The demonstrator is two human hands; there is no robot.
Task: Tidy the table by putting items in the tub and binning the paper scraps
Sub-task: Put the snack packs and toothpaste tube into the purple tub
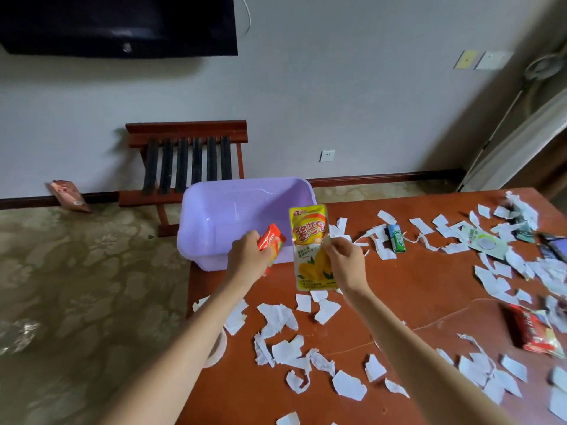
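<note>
A purple plastic tub (214, 210) stands at the table's far left corner, nothing visible inside it. My left hand (247, 256) is closed around a red-orange snack packet (271, 240), held at the tub's near rim. My right hand (345, 262) pinches a yellow mango snack pouch (310, 237) upright just right of the tub, above the table. White paper scraps (285, 348) lie scattered over the red-brown table (414, 286). A green gum pack (397, 237) lies further right.
A red snack pack (535, 332), a round-printed flat packet (486, 242) and dark items (552, 246) lie along the right side. A white-rimmed bin (219, 348) shows at the table's left edge. A wooden rack (187, 161) stands by the wall behind the tub.
</note>
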